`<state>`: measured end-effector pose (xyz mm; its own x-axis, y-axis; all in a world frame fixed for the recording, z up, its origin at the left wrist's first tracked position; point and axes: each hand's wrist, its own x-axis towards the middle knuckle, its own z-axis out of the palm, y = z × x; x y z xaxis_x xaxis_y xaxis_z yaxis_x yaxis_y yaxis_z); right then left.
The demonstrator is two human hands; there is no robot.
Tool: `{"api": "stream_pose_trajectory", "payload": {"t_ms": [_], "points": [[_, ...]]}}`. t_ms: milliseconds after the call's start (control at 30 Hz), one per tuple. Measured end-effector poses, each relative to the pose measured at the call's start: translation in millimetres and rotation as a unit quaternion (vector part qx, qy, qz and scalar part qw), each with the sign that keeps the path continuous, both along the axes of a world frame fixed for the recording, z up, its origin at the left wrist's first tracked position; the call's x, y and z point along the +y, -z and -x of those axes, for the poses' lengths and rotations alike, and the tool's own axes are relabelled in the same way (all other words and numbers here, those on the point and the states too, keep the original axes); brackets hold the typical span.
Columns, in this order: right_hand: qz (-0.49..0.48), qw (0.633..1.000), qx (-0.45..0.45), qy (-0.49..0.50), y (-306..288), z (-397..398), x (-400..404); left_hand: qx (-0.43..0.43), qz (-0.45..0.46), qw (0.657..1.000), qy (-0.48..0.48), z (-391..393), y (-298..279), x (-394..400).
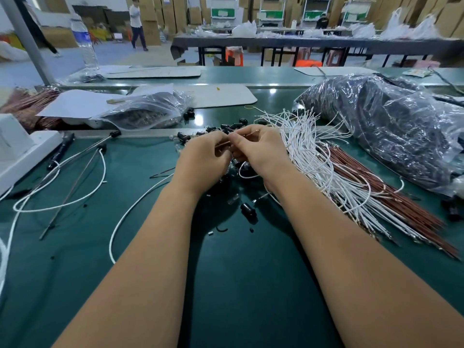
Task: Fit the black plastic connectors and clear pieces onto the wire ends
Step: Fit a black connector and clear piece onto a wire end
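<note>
Both hands are meeting over the middle of the green surface (226, 285), working on a single thin reddish-brown wire (247, 135) held between them. The left hand (203, 159) is pinching the wire's lower stretch with curled fingers, and the right hand (261, 149) is pinching it nearer the metal tip, which is poking up and to the right past the fingertips. So each grip is clamped on that wire (whether a connector is already threaded on is hidden behind the fingers). This seems to be the threading step; the next move probably calls for picking one of the black connectors (248, 209) lying loose below the wrists and lining its bore up with the tip. Both forearms are reaching forward, wrists close together. The white wires (313, 151) and more reddish ones are lying fanned out just right of the hands.
</note>
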<state>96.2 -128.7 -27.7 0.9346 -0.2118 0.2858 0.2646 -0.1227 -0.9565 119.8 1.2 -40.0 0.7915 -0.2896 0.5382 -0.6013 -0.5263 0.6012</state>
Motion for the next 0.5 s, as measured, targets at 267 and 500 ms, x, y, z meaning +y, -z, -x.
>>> {"api": "stream_pose_trajectory", "payload": {"t_ms": [267,500], "points": [[-0.002,1.000,-0.006,-0.016,-0.6,3.8,-2.0,0.040,0.097,0.994,0.033,-0.8,-2.6,-0.4],[-0.064,0.998,0.007,0.029,-2.8,1.6,-6.1,-0.005,0.079,0.996,-0.027,-7.5,-2.1,4.3]]}}
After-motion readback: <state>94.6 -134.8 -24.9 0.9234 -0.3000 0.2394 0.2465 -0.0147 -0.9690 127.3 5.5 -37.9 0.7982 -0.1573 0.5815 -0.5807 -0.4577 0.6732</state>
